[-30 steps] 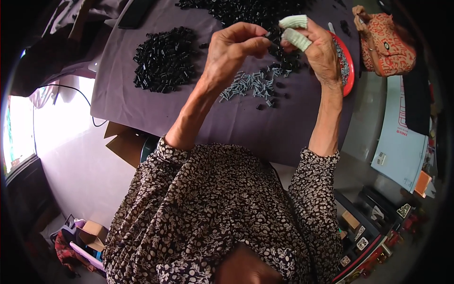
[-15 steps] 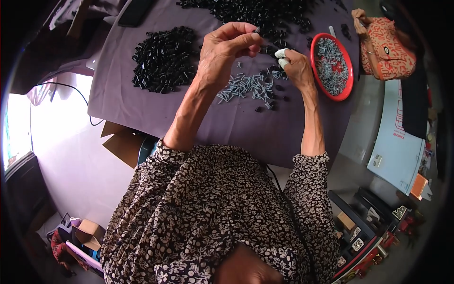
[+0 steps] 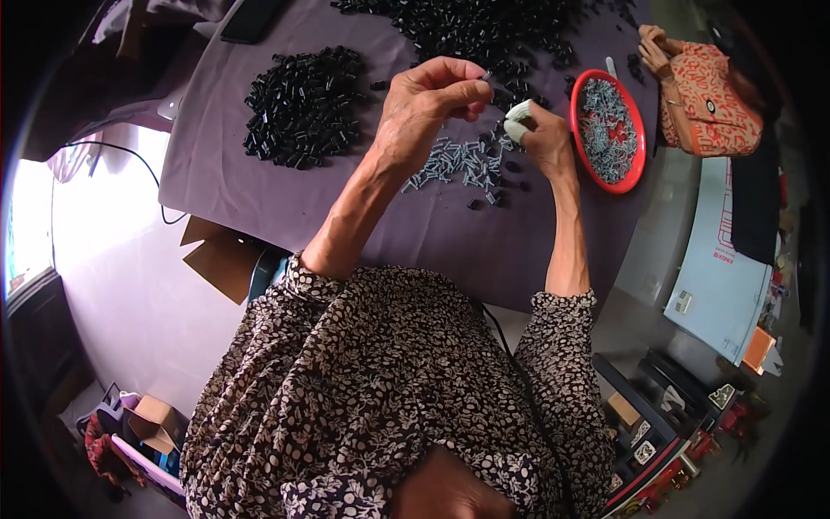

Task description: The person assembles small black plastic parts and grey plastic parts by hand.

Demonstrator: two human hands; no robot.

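My left hand (image 3: 425,102) is raised over the purple-covered table (image 3: 259,199), its thumb and fingertips pinching a small dark part (image 3: 484,78). My right hand (image 3: 545,138), with white covers on the fingertips, is curled just right of it, over a loose heap of small grey screws (image 3: 450,163). Whether the right fingertips hold a screw is too small to tell. A red bowl (image 3: 577,108) full of grey screws lies close to the right hand.
A pile of small black parts (image 3: 303,104) lies at the left of the table, and a larger spread of them (image 3: 484,26) at the far edge. An orange patterned bag (image 3: 709,99) sits at the right. Cardboard (image 3: 220,264) and a cable are below the table's near edge.
My right hand has dropped from in front of the red bowl down and left to the screw heap. My left hand has stayed raised with its pinch.
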